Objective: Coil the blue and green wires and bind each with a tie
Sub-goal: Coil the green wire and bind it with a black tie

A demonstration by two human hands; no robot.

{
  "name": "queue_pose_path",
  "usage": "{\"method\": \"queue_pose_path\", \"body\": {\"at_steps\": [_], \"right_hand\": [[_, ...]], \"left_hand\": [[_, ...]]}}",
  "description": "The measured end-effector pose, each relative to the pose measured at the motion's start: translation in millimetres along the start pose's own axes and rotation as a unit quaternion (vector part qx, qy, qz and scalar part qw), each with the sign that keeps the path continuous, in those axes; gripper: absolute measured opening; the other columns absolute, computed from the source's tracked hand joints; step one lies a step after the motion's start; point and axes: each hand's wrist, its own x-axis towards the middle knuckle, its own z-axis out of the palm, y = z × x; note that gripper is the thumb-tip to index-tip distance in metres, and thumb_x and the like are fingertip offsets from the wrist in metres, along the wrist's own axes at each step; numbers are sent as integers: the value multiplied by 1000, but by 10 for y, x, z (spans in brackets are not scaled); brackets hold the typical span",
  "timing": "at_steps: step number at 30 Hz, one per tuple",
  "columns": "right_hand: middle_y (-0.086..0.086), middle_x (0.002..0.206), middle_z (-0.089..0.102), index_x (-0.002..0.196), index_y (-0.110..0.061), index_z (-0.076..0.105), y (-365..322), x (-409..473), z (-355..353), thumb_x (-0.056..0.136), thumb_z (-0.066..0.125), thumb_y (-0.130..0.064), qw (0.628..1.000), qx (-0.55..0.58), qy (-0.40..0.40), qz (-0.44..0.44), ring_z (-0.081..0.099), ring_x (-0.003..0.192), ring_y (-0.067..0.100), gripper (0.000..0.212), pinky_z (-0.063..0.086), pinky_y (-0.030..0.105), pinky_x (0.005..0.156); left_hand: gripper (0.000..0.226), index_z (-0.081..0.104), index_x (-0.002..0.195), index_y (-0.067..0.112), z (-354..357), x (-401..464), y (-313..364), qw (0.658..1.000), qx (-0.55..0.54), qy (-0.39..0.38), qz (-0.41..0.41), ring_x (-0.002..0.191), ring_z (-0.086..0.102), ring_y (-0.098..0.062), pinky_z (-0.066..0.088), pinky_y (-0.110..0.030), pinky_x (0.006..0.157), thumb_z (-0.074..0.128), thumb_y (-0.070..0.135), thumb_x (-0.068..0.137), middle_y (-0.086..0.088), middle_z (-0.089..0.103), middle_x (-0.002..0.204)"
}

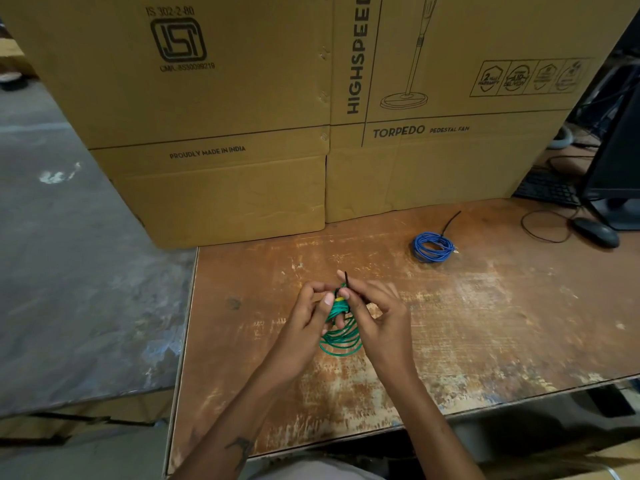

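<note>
- Both forearms come in from the bottom edge, and the left hand (pixel 306 318) and right hand (pixel 375 315) meet over the middle of the worn brown desk (pixel 485 323).
- Held between them is the green wire coil (pixel 341 336), squeezed into a long narrow loop. Its long axis runs roughly away from the person: the pinched top end points toward the cardboard boxes (pixel 242 133), and the wider, looser end hangs back toward the person, fanned out a bit.
- Left grip is pinching the top end of the coil, thumb and fingertips pressed together on the bundle, right by a small yellowish bit there.
- Right grip is pinched on a thin black tie (pixel 346 280) at that same top end. One tail of the tie sticks up and slightly away, above the fingers. Can't tell if it's actually cinched or just looped around.
- So most of the coil sits below and behind the two grips, nearer the person, with only the tip between the fingertips. It looks lifted off the desk, though the low end might be brushing it, hard to say.
- Off to the right and further back, well apart from the hands, the blue wire coil (pixel 433 246) lies flat on the desk with a black tie tail (pixel 451 221) sticking out toward the boxes.
- Far right there's a mouse (pixel 595 232) and a keyboard (pixel 547 190).
</note>
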Motion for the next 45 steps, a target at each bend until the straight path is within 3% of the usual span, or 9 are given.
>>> {"method": "queue_pose_path", "body": {"at_steps": [3, 13, 17, 22, 27, 31, 36, 40, 45], "right_hand": [[-15, 102, 77, 127, -39, 74, -51, 3, 3, 97, 77, -26, 999, 22, 0, 26, 64, 103, 17, 33, 55, 33, 86], [-6, 98, 77, 103, -35, 77, -83, -46, 85, 97, 76, -35, 992, 92, 34, 80, 69, 99, 28, 6, 55, 55, 85], [-15, 114, 73, 94, -35, 77, -226, -49, 46, 94, 77, -37, 997, 25, 59, 46, 61, 117, 16, 2, 48, 34, 95], [-5, 108, 82, 110, -23, 80, -297, -80, -5, 95, 77, -15, 977, 183, 26, 110, 75, 101, 20, 17, 57, 31, 86], [-1, 92, 83, 103, -16, 85, -353, -63, -10, 94, 78, -18, 963, 198, 14, 181, 71, 80, -1, 11, 51, 18, 70], [0, 77, 81, 99, -17, 85, -320, -65, -30, 89, 84, -14, 962, 183, -1, 201, 70, 71, 4, 11, 54, 25, 70], [6, 88, 82, 101, -26, 85, -246, -109, -41, 89, 85, -26, 965, 157, -11, 208, 73, 82, 19, 12, 61, 53, 86], [2, 93, 83, 101, -22, 85, -278, -143, -59, 92, 82, -24, 968, 162, -4, 191, 78, 92, 24, 10, 61, 50, 89], [6, 84, 81, 93, -17, 84, -292, -137, -40, 92, 82, -19, 964, 166, 14, 209, 70, 78, 13, 3, 56, 37, 80]], "left_hand": [[21, 57, 120, 14, 25, -5, -12, 1000, 13, 12, 9, 71, 52, -9, 40, -18, 63, 41, 23, 109, 0, 55, 76], [15, 49, 100, 20, 52, 4, -77, 998, 31, 49, -7, 67, 49, -12, 41, -33, 64, 45, 32, 108, 4, 51, 70], [15, 47, 102, 14, 57, 26, -45, 996, 18, 82, -1, 65, 47, -10, 39, -29, 63, 45, 27, 108, 1, 49, 74], [12, 47, 100, 14, 25, -4, 5, 995, 38, 92, 28, 70, 50, -9, 44, -27, 63, 45, 23, 109, -3, 52, 81], [12, 46, 102, 10, 54, -32, 2, 995, 34, 77, 44, 68, 48, -9, 41, -22, 63, 44, 19, 109, -2, 49, 77], [12, 48, 100, 14, 40, -30, 6, 996, 12, 78, 41, 69, 48, -11, 42, -26, 64, 44, 21, 109, -4, 49, 76], [14, 49, 97, 21, 14, -15, 31, 997, 12, 62, 46, 69, 48, -13, 41, -25, 63, 44, 23, 109, -3, 49, 73], [13, 49, 97, 19, -6, 1, 0, 997, 9, 58, 46, 69, 47, -14, 40, -28, 62, 44, 22, 109, -1, 49, 72], [12, 47, 98, 16, 17, -21, 12, 997, 18, 45, 54, 69, 47, -13, 40, -25, 62, 45, 19, 109, -1, 48, 74]]}}
